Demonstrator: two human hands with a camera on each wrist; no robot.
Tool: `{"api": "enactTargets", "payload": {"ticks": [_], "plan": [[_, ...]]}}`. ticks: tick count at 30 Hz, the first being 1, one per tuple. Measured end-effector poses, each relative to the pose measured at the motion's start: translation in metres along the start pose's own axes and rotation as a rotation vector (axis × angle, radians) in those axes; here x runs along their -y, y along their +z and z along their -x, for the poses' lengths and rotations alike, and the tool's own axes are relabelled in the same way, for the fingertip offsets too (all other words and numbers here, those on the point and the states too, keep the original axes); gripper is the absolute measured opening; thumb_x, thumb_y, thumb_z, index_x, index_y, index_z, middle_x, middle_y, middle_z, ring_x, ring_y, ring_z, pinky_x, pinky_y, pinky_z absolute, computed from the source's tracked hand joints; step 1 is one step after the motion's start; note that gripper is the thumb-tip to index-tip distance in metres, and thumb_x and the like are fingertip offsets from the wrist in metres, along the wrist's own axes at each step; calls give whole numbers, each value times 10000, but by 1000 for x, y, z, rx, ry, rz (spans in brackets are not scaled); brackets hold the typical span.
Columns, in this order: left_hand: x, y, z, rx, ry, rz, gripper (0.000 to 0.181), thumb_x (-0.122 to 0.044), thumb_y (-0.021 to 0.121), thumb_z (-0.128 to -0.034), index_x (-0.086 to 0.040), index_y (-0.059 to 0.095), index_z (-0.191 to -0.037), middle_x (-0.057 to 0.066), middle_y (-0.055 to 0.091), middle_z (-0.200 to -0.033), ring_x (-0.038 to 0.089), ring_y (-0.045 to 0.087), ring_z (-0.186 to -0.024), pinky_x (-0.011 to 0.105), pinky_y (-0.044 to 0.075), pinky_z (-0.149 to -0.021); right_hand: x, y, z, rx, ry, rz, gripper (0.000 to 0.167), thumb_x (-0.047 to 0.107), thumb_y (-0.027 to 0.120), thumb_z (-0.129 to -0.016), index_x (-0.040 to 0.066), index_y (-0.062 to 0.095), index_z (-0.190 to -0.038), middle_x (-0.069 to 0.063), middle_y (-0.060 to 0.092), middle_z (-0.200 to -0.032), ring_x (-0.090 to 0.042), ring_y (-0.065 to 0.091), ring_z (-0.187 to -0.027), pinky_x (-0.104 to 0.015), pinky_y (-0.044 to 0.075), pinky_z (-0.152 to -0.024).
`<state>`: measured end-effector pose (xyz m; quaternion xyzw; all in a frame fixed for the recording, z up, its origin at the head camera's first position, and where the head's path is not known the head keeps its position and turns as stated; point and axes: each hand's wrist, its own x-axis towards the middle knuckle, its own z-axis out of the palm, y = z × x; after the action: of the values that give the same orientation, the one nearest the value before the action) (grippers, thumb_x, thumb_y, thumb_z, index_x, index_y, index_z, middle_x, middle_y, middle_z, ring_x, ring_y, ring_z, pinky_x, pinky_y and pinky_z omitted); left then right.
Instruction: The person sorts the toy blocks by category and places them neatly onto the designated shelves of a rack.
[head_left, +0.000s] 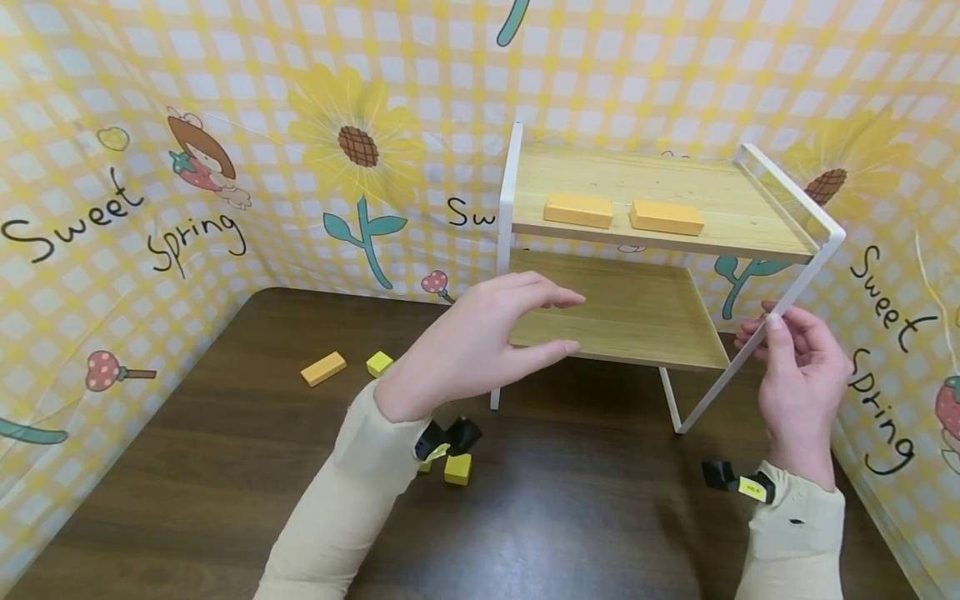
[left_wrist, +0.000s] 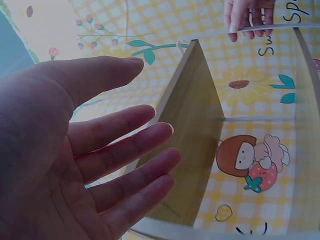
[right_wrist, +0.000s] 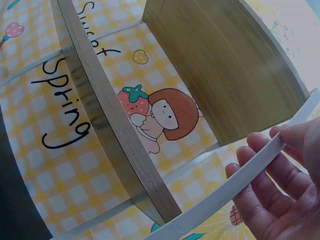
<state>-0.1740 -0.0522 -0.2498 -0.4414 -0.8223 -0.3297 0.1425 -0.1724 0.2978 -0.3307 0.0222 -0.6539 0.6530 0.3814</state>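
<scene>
A two-tier shelf rack has a wooden top board (head_left: 637, 179), a lower board (head_left: 630, 308) and a white metal frame (head_left: 791, 196). My right hand (head_left: 806, 379) holds the rack's right front leg (right_wrist: 250, 170), its thumb and fingers about the white bar. In front of the lower board, my left hand (head_left: 483, 333) is spread with thumb apart from fingers, and nothing lies between them. The left wrist view shows its fingers (left_wrist: 125, 150) relaxed beside the boards. Two orange wooden blocks, a left one (head_left: 578, 212) and a right one (head_left: 666, 218), lie along the top board's front edge.
Left of the rack, an orange block (head_left: 323, 369) and a yellow cube (head_left: 379, 363) lie on the dark wooden table (head_left: 225, 467). Another yellow cube (head_left: 458, 469) is near my left wrist, with one more partly hidden beside it. Checked cloth (head_left: 247, 150) walls enclose the table.
</scene>
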Motion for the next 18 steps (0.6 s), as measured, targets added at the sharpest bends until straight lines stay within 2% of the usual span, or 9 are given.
{"api": "enactTargets", "payload": {"ticks": [2, 6, 8, 9, 13, 18], "plan": [[2, 0, 6, -1, -15, -7, 403, -351, 706, -977, -134, 672, -1314, -50, 647, -1282, 43, 606, -1069, 242, 449, -960, 0, 0, 0, 1, -2, -4, 249, 104, 664, -994, -81, 698, -1159, -118, 728, -888, -178, 717, -772, -203, 546, -711], [7, -1, 17, -11, -25, -31, 394, -352, 708, -975, -147, 675, -1310, -52, 651, -1274, 35, 605, -1029, 253, 458, -940, 0, 1, 0, 3, -6, -16, 252, 100, 664, -993, -90, 695, -1156, -119, 727, -882, -171, 719, -764, -202, 551, -711], [10, -2, 23, -21, -23, -41, 391, -341, 718, -969, -142, 680, -1304, -49, 658, -1266, 50, 611, -1062, 264, 454, -962, 0, 1, 0, 4, -4, -21, 253, 100, 666, -992, -91, 694, -1156, -120, 727, -882, -173, 718, -763, -203, 552, -712], [12, -1, 25, -27, -19, -49, 389, -335, 723, -966, -140, 682, -1300, -51, 661, -1260, 60, 589, -1143, 271, 446, -988, 0, 1, 0, 3, -3, -23, 254, 99, 666, -992, -92, 693, -1156, -121, 727, -882, -174, 718, -764, -203, 552, -713], [20, 0, 36, -46, -21, -49, 390, -315, 744, -954, -124, 691, -1289, -49, 668, -1251, 86, 595, -1167, 286, 450, -1000, 0, 0, 0, 3, 2, -22, 257, 103, 668, -991, -91, 693, -1157, -126, 724, -886, -188, 715, -774, -203, 554, -719], [30, 5, 49, -60, -52, -49, 362, -313, 741, -957, -150, 700, -1277, -85, 663, -1248, 56, 593, -1165, 277, 450, -999, 0, 0, 0, 2, 6, -25, 262, 105, 669, -990, -91, 691, -1161, -130, 721, -891, -201, 712, -785, -205, 557, -724]]}}
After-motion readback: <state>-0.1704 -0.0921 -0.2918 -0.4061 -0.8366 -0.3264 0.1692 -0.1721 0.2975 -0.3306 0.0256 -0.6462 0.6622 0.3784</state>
